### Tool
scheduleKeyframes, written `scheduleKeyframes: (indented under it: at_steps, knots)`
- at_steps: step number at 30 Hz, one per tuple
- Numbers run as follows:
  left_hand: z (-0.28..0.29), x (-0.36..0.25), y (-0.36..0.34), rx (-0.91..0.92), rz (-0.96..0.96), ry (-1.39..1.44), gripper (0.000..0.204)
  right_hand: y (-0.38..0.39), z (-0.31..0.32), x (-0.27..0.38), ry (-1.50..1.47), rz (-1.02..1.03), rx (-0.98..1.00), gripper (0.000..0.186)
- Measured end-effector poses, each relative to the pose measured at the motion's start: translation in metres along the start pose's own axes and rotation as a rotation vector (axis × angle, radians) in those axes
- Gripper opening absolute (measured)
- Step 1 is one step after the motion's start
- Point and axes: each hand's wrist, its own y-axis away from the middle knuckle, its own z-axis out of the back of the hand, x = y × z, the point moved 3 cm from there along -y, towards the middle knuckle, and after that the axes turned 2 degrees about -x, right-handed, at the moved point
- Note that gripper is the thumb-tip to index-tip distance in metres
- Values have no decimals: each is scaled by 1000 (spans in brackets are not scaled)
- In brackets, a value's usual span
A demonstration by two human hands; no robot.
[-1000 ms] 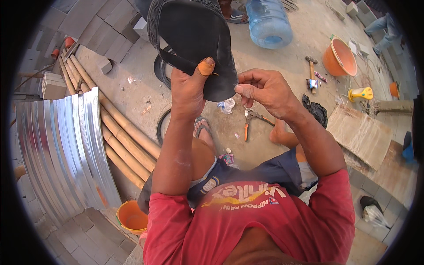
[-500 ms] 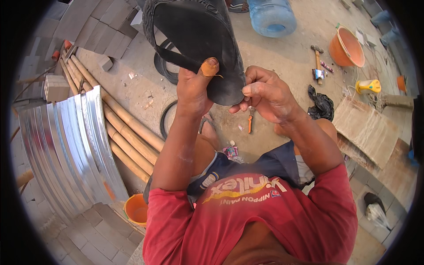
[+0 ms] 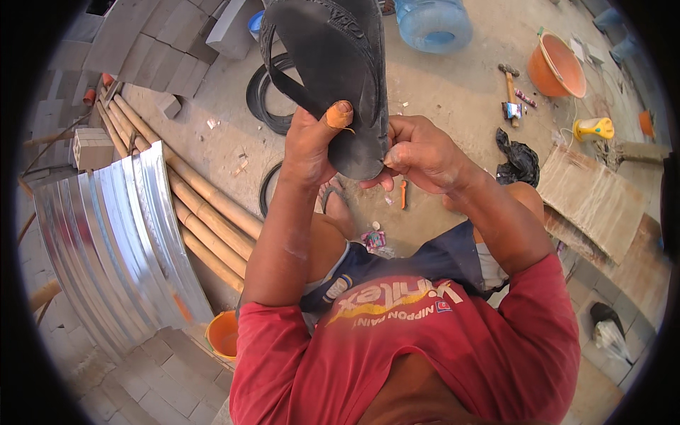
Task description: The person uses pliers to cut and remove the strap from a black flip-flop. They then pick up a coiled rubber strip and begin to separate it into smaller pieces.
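Observation:
A black rubber flip-flop sandal [image 3: 333, 57] is held up in front of me, heel end down, its strap showing on the left side. My left hand [image 3: 312, 142] grips the heel from the left, and its thumb wears an orange wrap. My right hand [image 3: 418, 152] pinches the right edge of the heel with its fingertips. My bare foot in another sandal [image 3: 336, 205] rests on the ground below.
Corrugated metal sheets [image 3: 113, 241] and bamboo poles [image 3: 205, 205] lie at left, grey blocks [image 3: 156, 49] behind. A blue water jug [image 3: 432, 25], orange basin [image 3: 559, 67], hammer [image 3: 510, 81], black cloth [image 3: 518, 159], cardboard [image 3: 591, 198] and small orange bucket [image 3: 223, 333] surround me.
The sandal and both hands have stayed together while the view shifted slightly. My right hand has moved closer onto the heel's edge.

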Motion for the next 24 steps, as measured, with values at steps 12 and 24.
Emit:
scheduleKeyframes:
  at_steps: [12, 24]
  knots:
    - [-2, 4, -3, -58, 158, 58, 49, -5, 35, -19, 487, -57, -201, 25]
    - [2, -1, -1, -133, 0, -150, 42, 7, 19, 2, 351, -38, -101, 19]
